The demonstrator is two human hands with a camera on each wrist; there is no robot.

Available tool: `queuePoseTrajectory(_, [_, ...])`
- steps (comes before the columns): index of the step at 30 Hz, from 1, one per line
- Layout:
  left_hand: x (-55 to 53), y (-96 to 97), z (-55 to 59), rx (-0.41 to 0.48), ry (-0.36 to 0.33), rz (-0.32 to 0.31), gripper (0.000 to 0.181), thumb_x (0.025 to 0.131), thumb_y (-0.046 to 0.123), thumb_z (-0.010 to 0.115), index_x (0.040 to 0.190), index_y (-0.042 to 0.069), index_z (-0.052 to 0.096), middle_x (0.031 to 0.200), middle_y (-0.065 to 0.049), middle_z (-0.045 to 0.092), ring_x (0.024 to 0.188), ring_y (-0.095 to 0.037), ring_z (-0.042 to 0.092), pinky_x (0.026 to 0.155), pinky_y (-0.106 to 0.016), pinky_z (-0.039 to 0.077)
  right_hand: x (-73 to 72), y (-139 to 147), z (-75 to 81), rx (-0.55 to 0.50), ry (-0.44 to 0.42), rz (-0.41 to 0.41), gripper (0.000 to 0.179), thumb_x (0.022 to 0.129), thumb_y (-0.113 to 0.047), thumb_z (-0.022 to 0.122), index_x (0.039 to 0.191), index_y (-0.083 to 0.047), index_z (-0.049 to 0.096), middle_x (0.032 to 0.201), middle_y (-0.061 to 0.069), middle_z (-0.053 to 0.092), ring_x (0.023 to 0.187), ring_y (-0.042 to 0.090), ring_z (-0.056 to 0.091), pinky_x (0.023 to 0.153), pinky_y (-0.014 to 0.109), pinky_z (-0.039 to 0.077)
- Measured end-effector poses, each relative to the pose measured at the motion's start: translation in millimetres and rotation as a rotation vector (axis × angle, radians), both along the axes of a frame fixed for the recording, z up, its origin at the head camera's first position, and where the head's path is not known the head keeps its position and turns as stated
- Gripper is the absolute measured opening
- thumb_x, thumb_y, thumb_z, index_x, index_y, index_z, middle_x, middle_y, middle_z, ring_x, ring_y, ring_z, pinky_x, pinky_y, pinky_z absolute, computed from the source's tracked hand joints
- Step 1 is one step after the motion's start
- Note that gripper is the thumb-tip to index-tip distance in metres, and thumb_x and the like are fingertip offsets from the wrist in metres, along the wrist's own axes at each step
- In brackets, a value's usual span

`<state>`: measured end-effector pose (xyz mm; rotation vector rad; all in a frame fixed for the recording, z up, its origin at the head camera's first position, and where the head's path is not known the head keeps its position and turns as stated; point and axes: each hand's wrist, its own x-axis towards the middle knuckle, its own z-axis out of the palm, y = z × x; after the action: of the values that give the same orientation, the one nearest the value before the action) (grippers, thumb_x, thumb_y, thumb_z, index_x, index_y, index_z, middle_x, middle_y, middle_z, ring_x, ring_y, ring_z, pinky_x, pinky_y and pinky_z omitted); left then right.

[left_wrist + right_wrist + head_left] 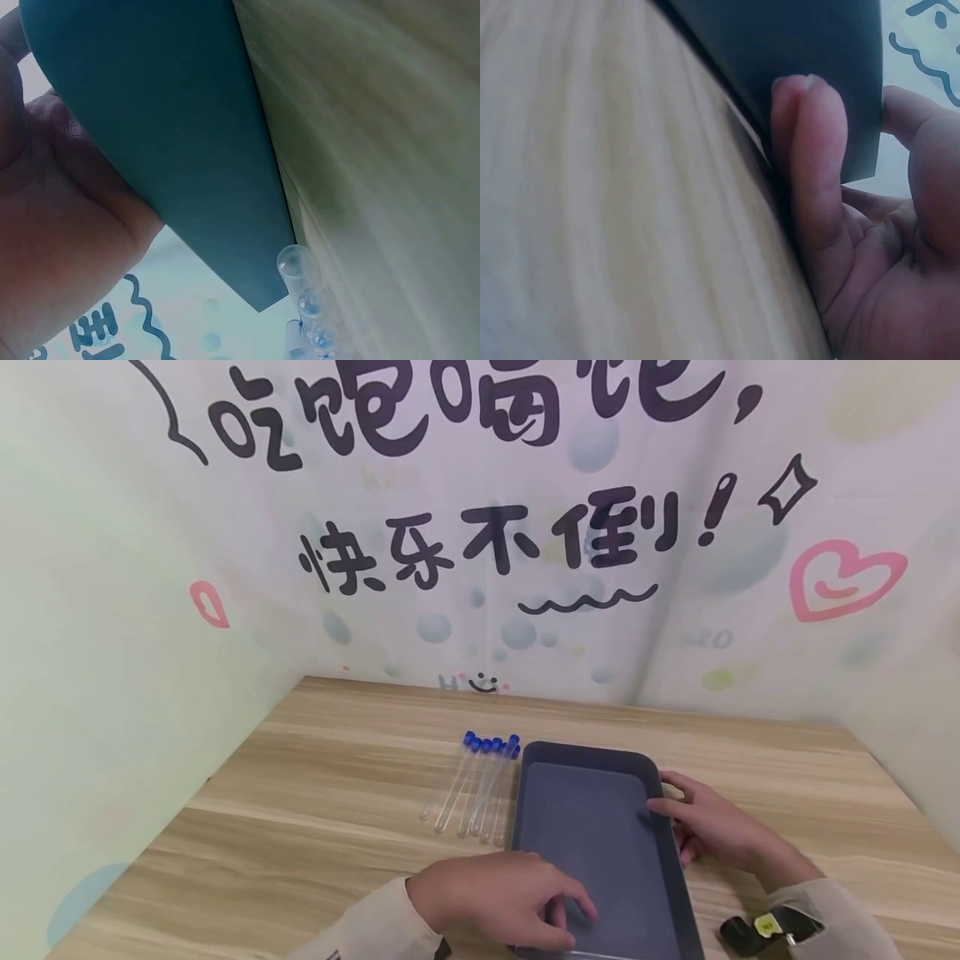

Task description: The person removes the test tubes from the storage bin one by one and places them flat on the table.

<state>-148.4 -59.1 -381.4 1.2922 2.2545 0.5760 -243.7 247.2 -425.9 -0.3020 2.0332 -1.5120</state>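
A dark grey rectangular tray (pixel 585 810) lies lengthwise on the table. My right hand (pixel 720 827) grips its right wall, the thumb lapping over the rim and other fingers against the outside, as the right wrist view shows on the tray wall (pixel 825 45). Over the tray's near left part hovers my left hand (pixel 510 897), fingers loosely bent downward; its fingertips are hidden behind the wall in the left wrist view. At the bottom image edge a thin clear edge, perhaps a tube, shows inside the tray. Left of it lie several clear test tubes (pixel 476 789) with blue caps.
The wood-grain table (pixel 300 827) meets a printed cloth backdrop (pixel 420 643) behind and at both sides. A black strap with a yellow label (pixel 767 926) is at my right wrist. The tube bunch lies close against the tray's left wall.
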Motion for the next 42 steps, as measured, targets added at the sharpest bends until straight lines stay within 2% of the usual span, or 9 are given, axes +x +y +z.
queuePoseTrajectory(9, [0.6,-0.2,-1.2,0.003,-0.006,0.001,0.026,0.091,0.028,0.054,0.117,0.027,0.058,0.079,0.024,0.060,0.067,0.014,0.053,0.066,-0.006,0.042,0.9,-0.4,0.2,0.009,0.006,-0.005,0.067,0.095,-0.031,0.049,0.146,-0.015,0.009,0.066,0.004,0.061,0.050,0.013,0.055,0.048,0.035,0.052])
queuePoseTrajectory(16, [0.6,0.0,-0.5,-0.005,0.031,-0.011,0.027,0.090,0.028,0.056,0.117,0.027,0.059,0.079,0.024,0.058,0.066,0.015,0.052,0.065,-0.005,0.041,0.0,0.5,-0.9,0.006,0.004,-0.001,0.066,0.095,-0.030,0.048,0.146,-0.016,0.009,0.063,0.003,0.060,0.050,0.013,0.055,0.048,0.036,0.052])
queuePoseTrajectory(23, [-0.8,-0.1,0.4,-0.007,-0.054,-0.019,0.030,0.090,0.022,0.056,0.120,0.026,0.057,0.078,0.024,0.060,0.070,0.015,0.054,0.067,-0.006,0.043,0.2,0.2,-0.8,0.007,0.005,-0.001,0.066,0.095,-0.031,0.048,0.146,-0.015,0.009,0.063,0.002,0.060,0.049,0.013,0.055,0.047,0.035,0.052])
queuePoseTrajectory(28, [-0.7,-0.8,0.4,-0.019,-0.088,-0.019,0.032,0.090,0.022,0.057,0.122,0.026,0.056,0.078,0.024,0.062,0.070,0.015,0.055,0.068,-0.006,0.044,0.4,0.0,-0.5,0.001,-0.001,-0.001,0.067,0.095,-0.031,0.047,0.147,-0.016,0.007,0.064,0.003,0.060,0.050,0.013,0.056,0.048,0.037,0.052])
queuePoseTrajectory(42, [-1.9,-0.3,-1.6,-0.020,-0.101,-0.014,0.033,0.089,0.020,0.058,0.121,0.027,0.057,0.078,0.024,0.062,0.070,0.015,0.055,0.067,-0.007,0.045,0.2,-0.5,-0.6,0.027,0.011,-0.005,0.066,0.095,-0.032,0.048,0.146,-0.017,0.009,0.064,0.004,0.060,0.050,0.014,0.055,0.049,0.039,0.052])
